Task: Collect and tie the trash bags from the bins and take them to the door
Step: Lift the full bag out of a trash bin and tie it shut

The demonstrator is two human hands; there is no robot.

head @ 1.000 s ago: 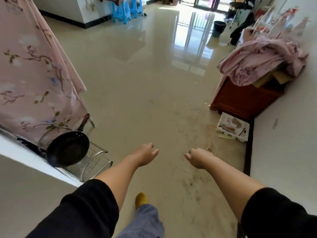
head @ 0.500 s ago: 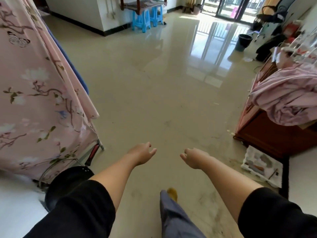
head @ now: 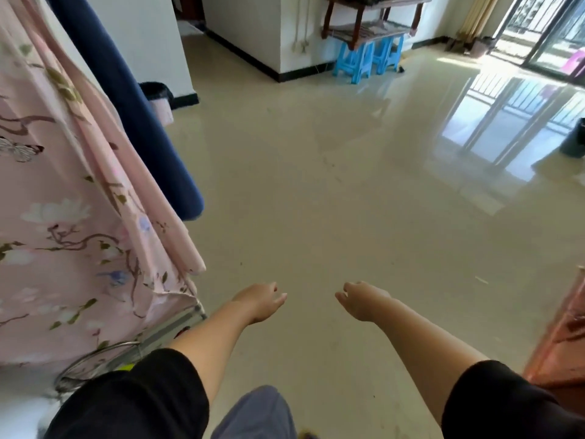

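Note:
My left hand (head: pixel 261 301) and my right hand (head: pixel 361 301) hang out in front of me over the shiny beige floor, both empty with fingers loosely curled. A pink bin with a black bag liner (head: pixel 158 99) stands at the far left, half hidden behind a dark blue hanging cloth (head: pixel 133 99). A dark bin (head: pixel 574 141) sits at the right edge near the sunlit glass doors (head: pixel 550 30). Neither hand is near either bin.
A pink floral sheet (head: pixel 63 217) hangs on a rack along my left. Blue plastic stools (head: pixel 367 57) stand under a wooden table by the far wall. A reddish wooden cabinet (head: pixel 560 340) edges in at the lower right. Open floor stretches ahead.
The view has swung left and moved forward: the cabinet with pink clothes slid off to the right, the frying pan dropped out of sight, and the pink bin came into view. Both hands stay empty.

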